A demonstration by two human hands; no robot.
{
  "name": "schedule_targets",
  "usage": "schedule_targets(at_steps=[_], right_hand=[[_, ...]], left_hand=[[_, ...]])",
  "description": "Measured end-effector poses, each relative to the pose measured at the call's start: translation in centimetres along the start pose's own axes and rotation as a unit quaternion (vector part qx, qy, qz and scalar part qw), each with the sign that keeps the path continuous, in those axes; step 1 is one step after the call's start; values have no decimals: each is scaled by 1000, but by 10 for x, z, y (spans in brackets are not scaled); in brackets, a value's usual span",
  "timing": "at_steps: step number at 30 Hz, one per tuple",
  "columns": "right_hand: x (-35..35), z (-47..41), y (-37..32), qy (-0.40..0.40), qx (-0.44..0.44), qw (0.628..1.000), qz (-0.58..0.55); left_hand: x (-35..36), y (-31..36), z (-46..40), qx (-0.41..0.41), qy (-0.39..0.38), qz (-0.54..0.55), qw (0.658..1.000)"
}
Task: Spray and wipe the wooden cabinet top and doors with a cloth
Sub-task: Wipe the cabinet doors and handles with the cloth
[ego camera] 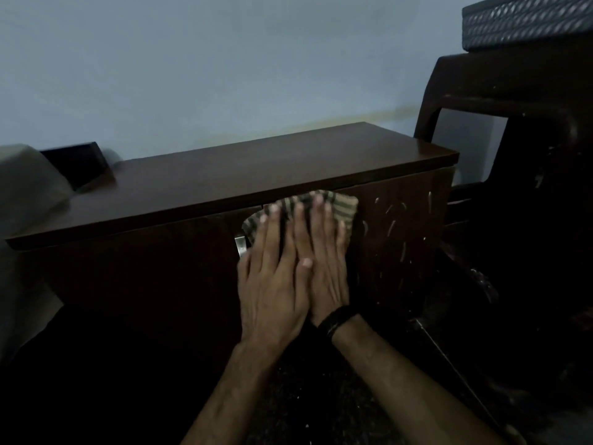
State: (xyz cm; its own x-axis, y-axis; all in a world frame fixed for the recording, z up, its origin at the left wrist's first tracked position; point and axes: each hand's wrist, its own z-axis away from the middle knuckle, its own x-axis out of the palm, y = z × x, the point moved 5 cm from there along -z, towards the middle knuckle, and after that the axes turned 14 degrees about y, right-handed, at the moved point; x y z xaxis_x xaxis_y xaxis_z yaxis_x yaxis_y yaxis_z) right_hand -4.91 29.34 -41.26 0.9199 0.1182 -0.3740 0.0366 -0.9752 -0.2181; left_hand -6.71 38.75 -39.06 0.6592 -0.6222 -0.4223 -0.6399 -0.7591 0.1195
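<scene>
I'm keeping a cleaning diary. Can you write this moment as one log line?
step: wiping door | left hand: flat on cloth | right hand: flat on cloth | cabinet door: streaks at right | cabinet top: bare

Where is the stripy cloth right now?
In the head view, the stripy cloth is pressed flat against the cabinet door, just under the cabinet top, beneath the left hand and right hand.

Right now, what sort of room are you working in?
Probably a room in a home, dimly lit: a low wooden cabinet against a plain painted wall, with a dark plastic chair beside it. Both hands press a striped cloth on its door.
</scene>
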Motion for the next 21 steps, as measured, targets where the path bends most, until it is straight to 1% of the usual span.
schedule_targets(at_steps=[1,3,7,9,12,15,17,19,21], right_hand=[[0,-8,-6,-3,-37,999,8],[0,-16,-12,-8,-83,996,3],[1,-17,12,4,-132,991,-18],[1,-17,31,18,-138,990,8],[4,-12,53,40,-123,990,55],[4,-5,59,68,-86,992,61],[6,-8,51,80,-69,993,53],[6,-18,43,101,-83,991,39],[2,-32,39,99,-131,986,28]], left_hand=[[-1,-5,-1,-8,-9,-23,1000],[0,-13,0,-6,-39,-67,997],[7,-15,5,42,-104,-99,989],[10,-4,4,71,-127,-100,984],[15,16,-5,93,-139,-99,981],[17,27,-13,109,-143,-120,976],[13,23,-14,99,-146,-145,974],[8,17,-15,84,-136,-155,975],[7,14,-17,69,-127,-155,977]])
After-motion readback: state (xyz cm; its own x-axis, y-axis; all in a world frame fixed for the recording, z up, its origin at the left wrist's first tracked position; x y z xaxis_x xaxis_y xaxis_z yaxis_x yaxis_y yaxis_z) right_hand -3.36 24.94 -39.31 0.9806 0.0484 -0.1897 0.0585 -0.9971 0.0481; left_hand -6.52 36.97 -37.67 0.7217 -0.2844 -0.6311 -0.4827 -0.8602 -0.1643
